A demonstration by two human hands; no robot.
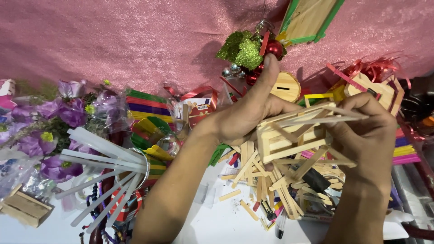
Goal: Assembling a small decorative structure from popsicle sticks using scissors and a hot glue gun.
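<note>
- I see both hands meeting on one thing: a small open frame built of pale wooden craft sticks [294, 133], held in the air above the white tabletop [212, 221].
- My left hand [246, 113] has its grip clamped on the frame's near-left end, thumb stretched up and away from it, fingers hidden behind the sticks.
- My right hand [368, 131] closes on the opposite end, fingertips curled over the top rails; so the frame lies between the two grips, touching both.
- The frame's long axis runs from the left grip across to the right grip, rising slightly toward the right; thin rails stick out past the right fingers.
- Directly below the grips lies a loose heap of plain and coloured craft sticks [271, 180].
- Well off beyond the left forearm, a bundle of translucent glue sticks [104, 153] fans out from a cup.
- Neither hand looks nearer; each holds its own end.
</note>
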